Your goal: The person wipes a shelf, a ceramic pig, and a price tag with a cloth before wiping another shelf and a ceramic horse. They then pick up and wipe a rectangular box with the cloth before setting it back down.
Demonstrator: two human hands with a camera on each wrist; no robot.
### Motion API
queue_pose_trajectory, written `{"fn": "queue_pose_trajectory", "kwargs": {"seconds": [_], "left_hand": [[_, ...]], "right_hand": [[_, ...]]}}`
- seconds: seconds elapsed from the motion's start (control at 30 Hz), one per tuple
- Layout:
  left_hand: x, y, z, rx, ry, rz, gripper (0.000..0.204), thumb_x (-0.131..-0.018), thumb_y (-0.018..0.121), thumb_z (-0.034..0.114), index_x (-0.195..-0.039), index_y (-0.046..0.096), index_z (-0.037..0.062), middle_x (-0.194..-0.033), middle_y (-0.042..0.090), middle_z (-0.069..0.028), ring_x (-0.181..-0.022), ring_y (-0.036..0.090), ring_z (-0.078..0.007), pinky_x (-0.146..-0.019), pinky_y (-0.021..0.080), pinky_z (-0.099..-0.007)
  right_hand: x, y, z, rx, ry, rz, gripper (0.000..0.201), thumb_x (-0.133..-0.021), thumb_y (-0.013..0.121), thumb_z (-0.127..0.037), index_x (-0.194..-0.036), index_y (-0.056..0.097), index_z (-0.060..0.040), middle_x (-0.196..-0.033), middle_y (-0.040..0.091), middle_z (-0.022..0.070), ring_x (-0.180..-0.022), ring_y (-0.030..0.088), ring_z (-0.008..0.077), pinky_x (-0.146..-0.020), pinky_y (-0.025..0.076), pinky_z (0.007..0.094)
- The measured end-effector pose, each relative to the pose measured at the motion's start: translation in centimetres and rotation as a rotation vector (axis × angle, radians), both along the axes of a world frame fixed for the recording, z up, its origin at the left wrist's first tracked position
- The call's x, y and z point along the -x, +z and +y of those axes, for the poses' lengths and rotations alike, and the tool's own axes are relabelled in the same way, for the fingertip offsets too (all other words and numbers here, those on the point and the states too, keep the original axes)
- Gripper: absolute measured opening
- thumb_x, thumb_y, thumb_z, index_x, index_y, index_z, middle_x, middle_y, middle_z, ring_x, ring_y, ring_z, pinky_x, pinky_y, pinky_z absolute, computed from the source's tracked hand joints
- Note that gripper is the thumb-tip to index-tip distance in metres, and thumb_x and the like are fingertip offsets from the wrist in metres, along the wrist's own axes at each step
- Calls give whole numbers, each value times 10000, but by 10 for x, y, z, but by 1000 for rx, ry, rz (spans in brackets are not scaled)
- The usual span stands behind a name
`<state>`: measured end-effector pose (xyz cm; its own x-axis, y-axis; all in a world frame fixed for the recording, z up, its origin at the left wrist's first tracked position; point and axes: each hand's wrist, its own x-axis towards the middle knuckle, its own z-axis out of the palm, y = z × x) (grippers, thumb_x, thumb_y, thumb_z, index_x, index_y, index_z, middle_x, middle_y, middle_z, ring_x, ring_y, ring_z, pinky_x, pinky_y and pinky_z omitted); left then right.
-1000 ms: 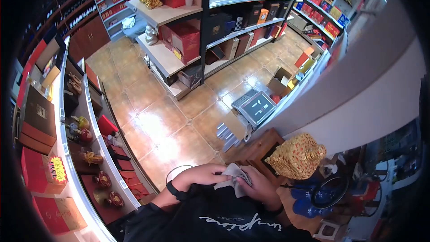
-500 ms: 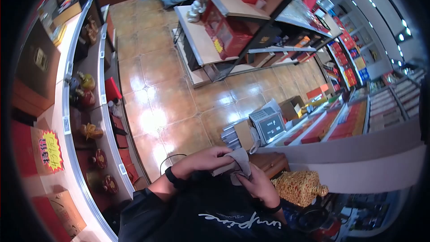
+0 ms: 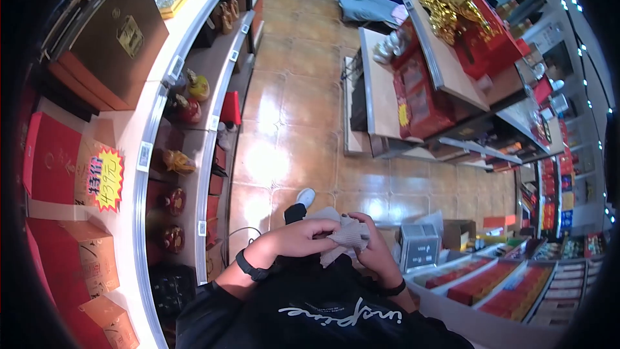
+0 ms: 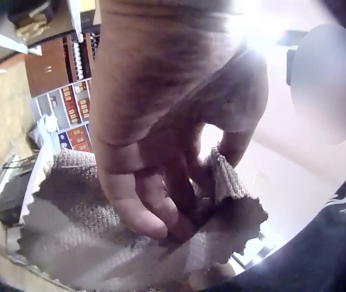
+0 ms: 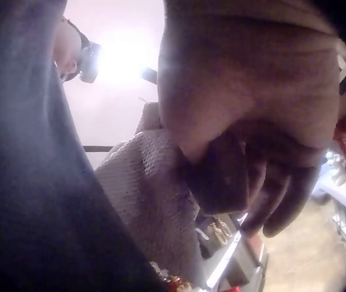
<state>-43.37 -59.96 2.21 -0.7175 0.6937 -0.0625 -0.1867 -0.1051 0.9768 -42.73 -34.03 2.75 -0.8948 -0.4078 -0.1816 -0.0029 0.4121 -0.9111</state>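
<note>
A grey-beige ribbed cloth (image 3: 349,234) with zigzag edges is held between both hands in front of the black shirt. The left hand (image 3: 300,238) pinches its left part; in the left wrist view the left hand's (image 4: 167,121) fingers curl down into the folds of the cloth (image 4: 69,225). On the other side the right hand (image 3: 374,249) grips the cloth's right part. The right wrist view shows the right hand (image 5: 252,109) with its thumb against the cloth (image 5: 155,194) and fingers bent; part of its grip is hidden.
On the left stands a shelf (image 3: 145,155) with boxes, bottles and a yellow price tag (image 3: 108,179). Tiled floor (image 3: 290,110) lies ahead. A middle shelf unit (image 3: 384,97) carries red boxes and a gold figure (image 3: 452,10). At right are a grey box (image 3: 420,245) and trays of red boxes (image 3: 481,281).
The head view has swung left, bringing the left shelf nearer the middle and the gold wrapped object out of view. A white shoe now shows. Both hands still hold the cloth, its folds shifted.
</note>
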Motion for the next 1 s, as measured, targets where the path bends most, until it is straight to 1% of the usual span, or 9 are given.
{"fn": "queue_pose_trajectory", "kwargs": {"seconds": [0.17, 0.3, 0.53, 0.63, 0.7, 0.77, 0.87, 0.9, 1.0], "left_hand": [[80, 10, 1, -117, 220, -126, 505, -1033, 599, 36, -1519, 467, 56, -1282, 645, -69, -1192, 590, -137, -1031, 484, -308], [140, 30, -16, -103, 277, -271, 524, -1007, 544, -60, -1513, 463, 49, -1347, 624, -87, -1300, 569, -161, -1106, 454, -335], [202, 2, -42, 47, 473, -262, 442, -1036, 619, 22, -1464, 514, 51, -1303, 628, -53, -1205, 599, -129, -1047, 490, -310], [233, -1, -49, 82, 492, -208, 459, -1010, 656, 44, -1449, 523, 50, -1219, 645, -39, -1092, 617, -89, -905, 522, -267], [260, -24, -56, 109, 368, -204, 476, -990, 668, 45, -1445, 530, 51, -1183, 656, -34, -1066, 620, -89, -886, 524, -266], [301, -12, -65, 121, 214, -226, 453, -956, 677, 41, -1397, 574, 40, -1084, 663, -11, -964, 611, -89, -836, 521, -272], [355, 7, -75, 84, 177, 110, 387, -955, 671, 39, -1337, 613, 23, -1056, 678, -28, -901, 601, -113, -806, 526, -311], [375, 22, -83, -9, 58, -84, 362, -984, 705, 142, -1307, 626, -1, -1025, 701, -95, -878, 640, -181, -803, 531, -348], [430, 19, -110, 269, -303, 254, 406, -1033, 709, 350, -1230, 644, 1, -971, 714, -134, -849, 677, -249, -772, 524, -393]], "right_hand": [[101, 9, -14, 174, 84, -80, 543, -948, 690, 8, -1456, 505, -43, -1337, 652, 124, -1268, 633, 233, -1080, 487, 359], [170, -4, -19, 322, 77, -193, 478, -983, 689, 7, -1428, 522, -43, -1330, 643, 86, -1260, 616, 176, -1061, 495, 328], [257, -1, -38, 417, 114, -349, 635, -975, 690, 26, -1534, 392, -21, -1472, 549, 109, -1398, 539, 193, -1163, 440, 336], [284, 11, -52, 499, 180, -441, 760, -963, 731, -19, -1599, 317, -27, -1531, 510, 156, -1414, 526, 226, -1195, 416, 372], [300, 21, -63, 375, 213, -352, 819, -962, 756, -60, -1626, 278, -29, -1557, 488, 160, -1441, 498, 239, -1214, 391, 390], [319, 18, -71, 227, 249, -227, 877, -966, 787, -152, -1644, 245, -25, -1579, 462, 161, -1481, 445, 253, -1240, 345, 411], [347, 19, -92, 123, 219, -85, 858, -983, 773, -188, -1640, 246, -20, -1574, 462, 155, -1479, 435, 251, -1241, 334, 406], [355, 16, -100, 140, 144, -128, 746, -1041, 697, -186, -1629, 273, -14, -1542, 491, 137, -1452, 457, 230, -1229, 347, 393], [381, 16, -121, 301, -137, -339, 618, -1089, 610, -153, -1612, 313, -10, -1499, 531, 112, -1411, 493, 207, -1205, 376, 381]]}}
